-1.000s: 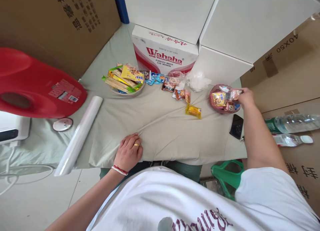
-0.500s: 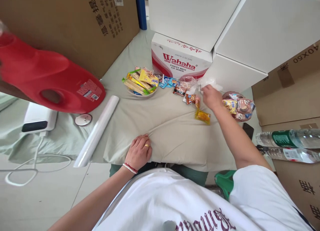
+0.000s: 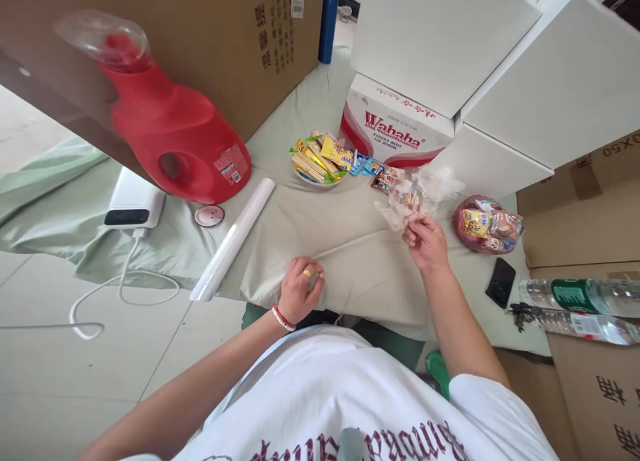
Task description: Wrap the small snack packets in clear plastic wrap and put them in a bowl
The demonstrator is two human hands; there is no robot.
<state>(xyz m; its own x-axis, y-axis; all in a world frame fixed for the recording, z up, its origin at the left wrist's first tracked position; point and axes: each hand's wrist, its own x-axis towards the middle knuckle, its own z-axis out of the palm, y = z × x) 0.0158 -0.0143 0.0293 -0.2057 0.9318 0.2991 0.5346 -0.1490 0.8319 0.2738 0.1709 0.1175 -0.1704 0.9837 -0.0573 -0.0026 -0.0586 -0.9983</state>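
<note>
Clear plastic bag [image 3: 394,211] is being pinched over cloth-covered worktop [image 3: 360,251] by nearer right hand [image 3: 427,242] | being held ahead-left of fingers, long axis unclear | left hand [image 3: 301,289] being held apart, loosely bent, nothing visible gripped

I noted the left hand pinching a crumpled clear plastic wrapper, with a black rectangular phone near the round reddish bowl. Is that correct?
Wrong side: the head view shows the right hand, not the left hand, pinching the plastic wrapper; the black phone is near the reddish bowl.
</note>
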